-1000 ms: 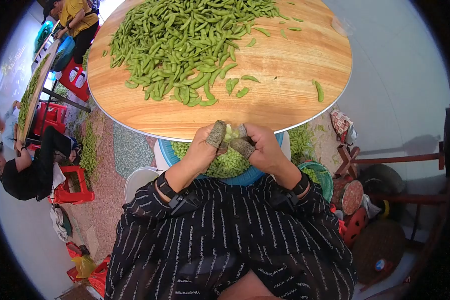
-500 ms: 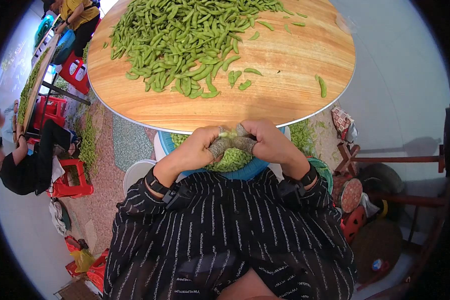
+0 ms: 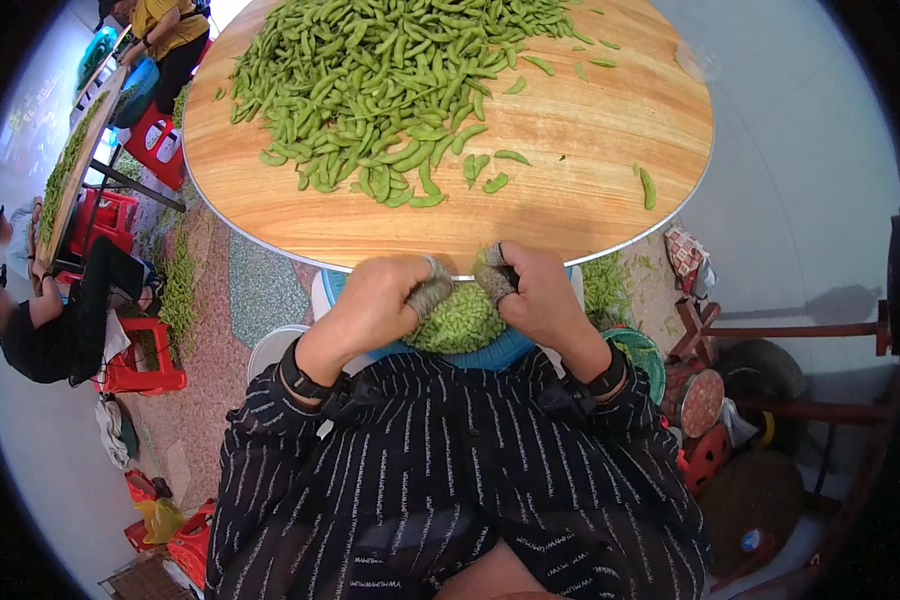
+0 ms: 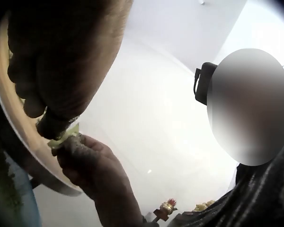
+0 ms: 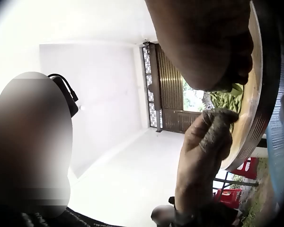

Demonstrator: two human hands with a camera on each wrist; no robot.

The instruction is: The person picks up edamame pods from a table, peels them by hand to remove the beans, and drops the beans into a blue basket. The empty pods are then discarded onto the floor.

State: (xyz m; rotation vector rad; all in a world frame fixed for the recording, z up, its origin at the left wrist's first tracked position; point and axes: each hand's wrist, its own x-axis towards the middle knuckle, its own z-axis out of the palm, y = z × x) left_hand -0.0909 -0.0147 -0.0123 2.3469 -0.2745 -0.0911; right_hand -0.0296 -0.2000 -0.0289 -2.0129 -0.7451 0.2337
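Note:
My left hand (image 3: pixel 375 300) and right hand (image 3: pixel 540 295) are a short way apart over a blue basin (image 3: pixel 380 352) of shelled green soybeans (image 3: pixel 458 318), close to the table edge. Greyish wraps cover the thumbs and some fingers. The right hand pinches a pale green soybean pod (image 4: pixel 65 136) between thumb and finger; the pod (image 5: pixel 236 89) also peeks out under that hand in the right wrist view. The left hand's fingers are curled with the thumb against them, and nothing shows in its grip. Ahead lies a big heap of soybean pods (image 3: pixel 370 95) on the round wooden table (image 3: pixel 610 130).
Stray pods (image 3: pixel 648 188) lie right of the heap. A white bucket (image 3: pixel 275 348) stands left of the basin and a green basket (image 3: pixel 642 362) right of it. Red stools (image 3: pixel 145 360) and seated people (image 3: pixel 50 320) are at far left, a wooden frame (image 3: pixel 790 318) at right.
The hands were together around a pod and have now drawn apart, uncovering more of the beans in the basin. The right hand still has a pod piece; the heap looks unchanged.

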